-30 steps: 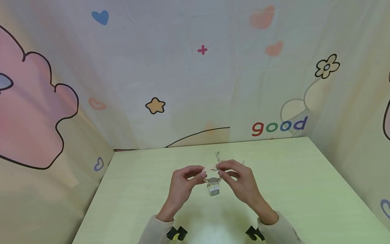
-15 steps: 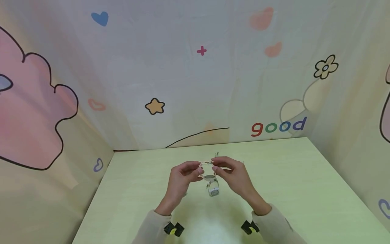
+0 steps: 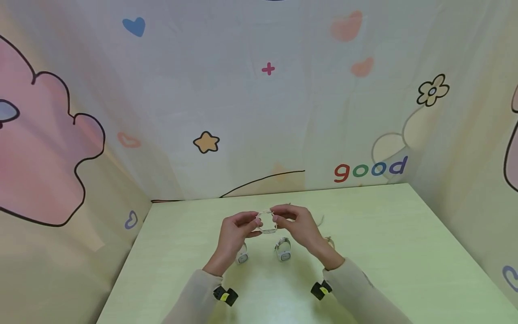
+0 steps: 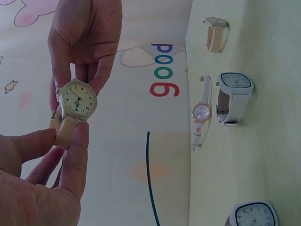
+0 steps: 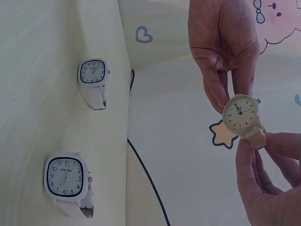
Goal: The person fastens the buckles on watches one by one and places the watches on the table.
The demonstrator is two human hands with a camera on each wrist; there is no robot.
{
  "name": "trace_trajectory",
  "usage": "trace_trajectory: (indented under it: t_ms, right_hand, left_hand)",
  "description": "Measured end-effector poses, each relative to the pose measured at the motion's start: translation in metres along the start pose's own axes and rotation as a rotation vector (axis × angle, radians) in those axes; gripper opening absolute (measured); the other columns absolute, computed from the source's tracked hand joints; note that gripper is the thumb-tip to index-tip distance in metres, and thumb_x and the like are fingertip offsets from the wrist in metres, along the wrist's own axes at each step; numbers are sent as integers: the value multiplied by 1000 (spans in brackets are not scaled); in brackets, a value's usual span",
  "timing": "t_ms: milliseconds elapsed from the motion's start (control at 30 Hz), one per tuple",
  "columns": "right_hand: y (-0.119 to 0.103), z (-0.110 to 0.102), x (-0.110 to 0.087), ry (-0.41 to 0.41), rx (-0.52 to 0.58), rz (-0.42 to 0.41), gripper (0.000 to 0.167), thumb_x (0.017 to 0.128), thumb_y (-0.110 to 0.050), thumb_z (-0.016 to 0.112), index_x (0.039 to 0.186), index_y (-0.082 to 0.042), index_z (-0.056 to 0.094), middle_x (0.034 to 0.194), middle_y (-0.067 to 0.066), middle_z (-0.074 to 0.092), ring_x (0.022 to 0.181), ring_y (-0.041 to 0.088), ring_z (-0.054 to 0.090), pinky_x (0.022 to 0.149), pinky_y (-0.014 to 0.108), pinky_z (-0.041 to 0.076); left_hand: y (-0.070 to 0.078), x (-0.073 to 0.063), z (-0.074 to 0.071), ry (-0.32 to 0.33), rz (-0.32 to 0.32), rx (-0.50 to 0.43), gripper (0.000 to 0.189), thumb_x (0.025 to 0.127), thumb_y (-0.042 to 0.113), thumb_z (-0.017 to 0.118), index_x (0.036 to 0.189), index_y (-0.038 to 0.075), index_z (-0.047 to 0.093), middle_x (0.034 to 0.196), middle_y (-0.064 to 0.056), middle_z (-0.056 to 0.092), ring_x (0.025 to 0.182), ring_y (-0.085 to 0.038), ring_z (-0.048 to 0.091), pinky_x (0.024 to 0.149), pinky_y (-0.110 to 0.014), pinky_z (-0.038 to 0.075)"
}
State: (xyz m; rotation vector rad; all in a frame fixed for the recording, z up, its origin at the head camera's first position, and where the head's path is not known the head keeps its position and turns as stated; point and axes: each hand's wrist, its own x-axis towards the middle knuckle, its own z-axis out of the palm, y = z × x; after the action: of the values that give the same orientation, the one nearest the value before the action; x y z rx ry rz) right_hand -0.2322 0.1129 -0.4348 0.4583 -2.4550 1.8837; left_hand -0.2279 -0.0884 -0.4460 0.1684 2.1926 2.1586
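Both hands hold up a round wristwatch with a cream dial and a pale beige strap, above the table. In the head view it looks like a thin loop. My left hand pinches its left side with thumb and fingers, and my right hand pinches the right side. Close to the hands in the left wrist view, the strap's buckle is seen side-on. A white square watch stands on the table below the hands, and another white square watch sits partly behind the left wrist.
A small white watch lies behind the right hand, mostly hidden in the head view. A beige-strapped watch stands near the right wrist. The pale green table meets a printed curtain at the back.
Both hands have moved left and slightly up with the watch. The left square watch and the beige-strapped watch have come into view beside the wrists; the middle square watch has stayed put.
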Motion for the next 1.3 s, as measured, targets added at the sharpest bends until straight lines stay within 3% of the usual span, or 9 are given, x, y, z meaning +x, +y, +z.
trace_trajectory:
  t_ms: [167, 367, 567, 667, 867, 1033, 1300]
  right_hand:
    - [2, 5, 10, -4, 5, 14, 31, 93, -13, 67, 123, -6, 67, 113, 18, 70, 86, 22, 70, 80, 32, 60]
    - [10, 9, 25, -20, 27, 58, 32, 94, -14, 67, 124, -4, 66, 113, 17, 70, 86, 21, 70, 82, 36, 60]
    - [18, 11, 38, -65, 59, 108, 30, 95, -10, 64, 124, -2, 65, 112, 16, 70, 89, 17, 69, 82, 36, 60]
    - [22, 12, 45, -69, 92, 152, 29, 95, -8, 64, 123, -1, 65, 110, 14, 70, 93, 21, 69, 82, 37, 60]
    - [31, 16, 57, -55, 122, 225, 26, 94, -5, 64, 120, -2, 67, 107, 12, 71, 92, 19, 69, 81, 37, 60]
    - [39, 18, 66, -51, 131, 267, 26, 94, -4, 63, 119, -1, 67, 107, 13, 71, 90, 16, 68, 81, 37, 60]
    - [56, 21, 79, -18, 133, 360, 23, 94, -4, 62, 116, -3, 70, 105, 11, 71, 87, 16, 67, 80, 36, 60]
  left_hand:
    - [-3, 6, -5, 14, -15, 3, 28, 92, 6, 67, 120, 0, 67, 109, -18, 71, 94, -18, 73, 81, -35, 60]
    - [-6, 17, -9, 31, -31, 13, 28, 93, 4, 65, 121, -1, 66, 108, -17, 71, 101, -28, 71, 81, -35, 60]
    - [-12, 28, -13, 60, -56, 26, 28, 93, 5, 66, 121, -1, 66, 108, -16, 71, 97, -23, 72, 80, -35, 60]
    - [-14, 32, -14, 65, -67, 26, 29, 93, 5, 66, 121, -2, 66, 109, -17, 71, 98, -24, 72, 81, -36, 60]
    - [-20, 43, -19, 57, -120, 36, 30, 95, 6, 63, 123, -3, 64, 113, -20, 70, 105, -34, 70, 84, -39, 59]
    - [-24, 53, -19, 61, -185, 29, 27, 94, 6, 63, 121, 0, 67, 113, -20, 69, 107, -35, 68, 82, -35, 59]
    - [-36, 67, -14, 74, -230, 3, 26, 95, 3, 61, 119, -4, 65, 112, -20, 68, 110, -37, 66, 83, -34, 59]
